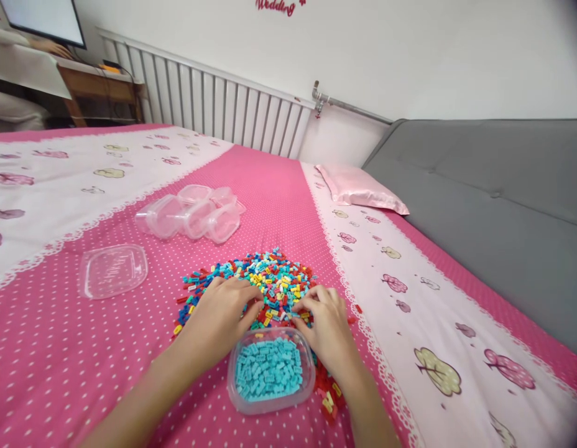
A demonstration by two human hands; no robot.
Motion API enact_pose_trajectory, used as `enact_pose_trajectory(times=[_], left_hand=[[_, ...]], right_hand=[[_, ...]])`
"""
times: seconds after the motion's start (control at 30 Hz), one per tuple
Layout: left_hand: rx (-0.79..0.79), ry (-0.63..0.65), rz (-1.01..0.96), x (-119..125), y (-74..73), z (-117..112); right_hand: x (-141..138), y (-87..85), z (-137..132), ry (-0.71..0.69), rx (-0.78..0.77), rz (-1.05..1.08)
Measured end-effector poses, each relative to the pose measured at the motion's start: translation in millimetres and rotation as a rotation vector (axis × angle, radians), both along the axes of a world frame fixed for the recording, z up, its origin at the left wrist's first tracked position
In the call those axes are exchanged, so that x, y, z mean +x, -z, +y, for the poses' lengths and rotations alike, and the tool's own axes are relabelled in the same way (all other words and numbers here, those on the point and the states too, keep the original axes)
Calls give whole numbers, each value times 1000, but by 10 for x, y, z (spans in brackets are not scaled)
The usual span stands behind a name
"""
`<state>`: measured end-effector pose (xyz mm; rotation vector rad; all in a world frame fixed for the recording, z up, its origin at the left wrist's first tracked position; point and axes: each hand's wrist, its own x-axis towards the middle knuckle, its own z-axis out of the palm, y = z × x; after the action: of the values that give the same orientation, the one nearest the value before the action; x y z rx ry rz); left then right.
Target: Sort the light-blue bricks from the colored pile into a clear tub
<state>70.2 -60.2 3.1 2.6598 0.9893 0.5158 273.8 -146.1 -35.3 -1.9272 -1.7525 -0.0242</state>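
Observation:
A heap of small multicoloured toy building bricks (274, 280) lies on the pink bedspread before me. My left hand (230, 305) reaches into the left front of the heap, its fingers curled and thumb near the fingertips. From the right, my right hand (323, 314) reaches in with thumb and forefinger brought close together. Whatever either hand's fingertips hold is too small or hidden to make out. Between my wrists, a clear plastic tub (270, 407) stands close to me, with many light-blue bricks (268, 370) inside.
Several empty clear tubs (195, 214) are clustered beyond the heap to the left. A clear lid (115, 270) lies nearer. Red and yellow bricks (329, 392) lie beside my right wrist. A pink pillow (363, 190) rests by the grey headboard (484, 180). Another person's hand (50, 48) is at a desk.

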Motion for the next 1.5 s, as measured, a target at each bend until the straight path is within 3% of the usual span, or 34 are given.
enact_pose_trajectory(times=[0.57, 1.13, 1.23, 1.37, 1.5], left_hand=[[19, 8, -28, 28, -25, -42], [23, 27, -36, 17, -29, -44], [0, 25, -43, 21, -42, -43], [-83, 67, -113, 26, -87, -75], [-159, 211, -201, 27, -123, -136]], right_hand=[[-43, -63, -9, 45, -21, -144], [-13, -16, 18, 54, 17, -121], [3, -54, 18, 42, 72, -39], [14, -185, -29, -116, 127, 259], [-30, -313, -94, -314, 74, 423]])
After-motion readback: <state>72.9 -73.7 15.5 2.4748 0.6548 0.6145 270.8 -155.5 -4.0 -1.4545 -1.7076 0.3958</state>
